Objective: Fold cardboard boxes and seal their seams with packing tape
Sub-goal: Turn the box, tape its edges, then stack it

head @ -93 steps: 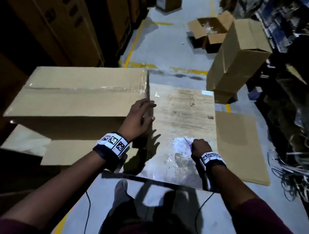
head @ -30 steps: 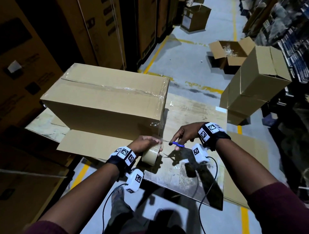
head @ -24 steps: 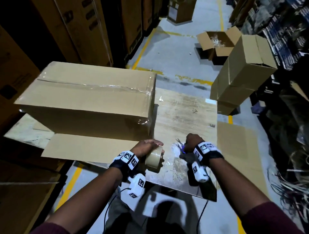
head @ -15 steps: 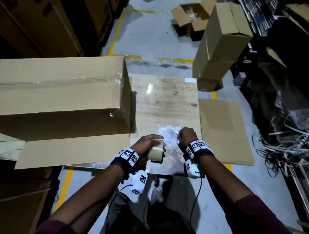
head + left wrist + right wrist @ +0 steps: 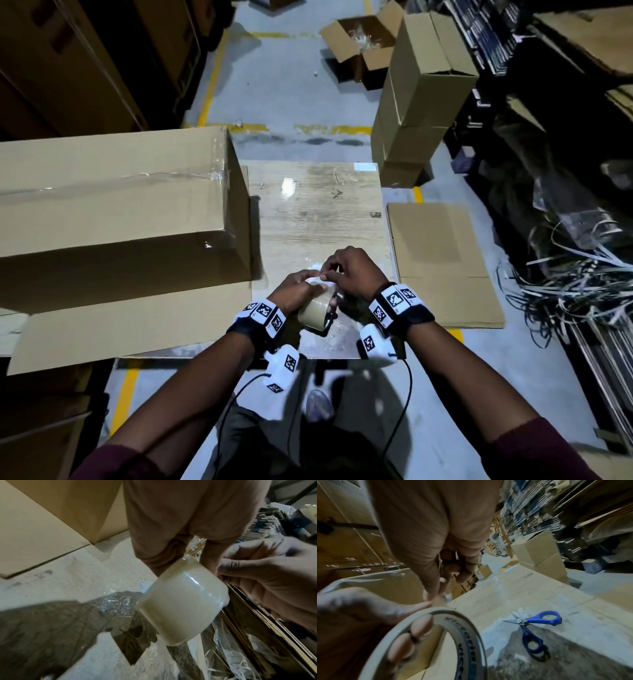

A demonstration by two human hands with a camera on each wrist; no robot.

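- Clear, glossy packing tape is what my fingers work on: my left hand (image 5: 297, 292) grips the tape roll (image 5: 317, 309), fingertips (image 5: 421, 625) curled inside its core and thumb across the outer wrap.
- My right hand (image 5: 349, 274) pinches at the top rim of the roll, thumb and forefinger pressed together on what I take to be the loose tape end; the end itself is too small to make out.
- The roll is held just above the near edge of the wooden table (image 5: 318, 205), between my two wrists.
- The blue-handled scissors (image 5: 534, 627) lie on the table just right of the roll, blades slightly open, touched by neither hand.
- The large cardboard box (image 5: 113, 212) stands on the table to my left, a tape strip already along its top seam, one flap lying flat towards me.
- Step in hand, as I judge it: freeing the tape end, between seams.
- The next move calls for a firm grip on the end, a straight pull, and carrying the roll to an unsealed seam without the strip folding onto itself.
- Counted: one roll, one pair of scissors, one box on the table, one flat cardboard sheet (image 5: 442, 260) on the floor to the right, a stack of closed boxes (image 5: 418, 92) beyond it, one open box (image 5: 359, 44) further off.
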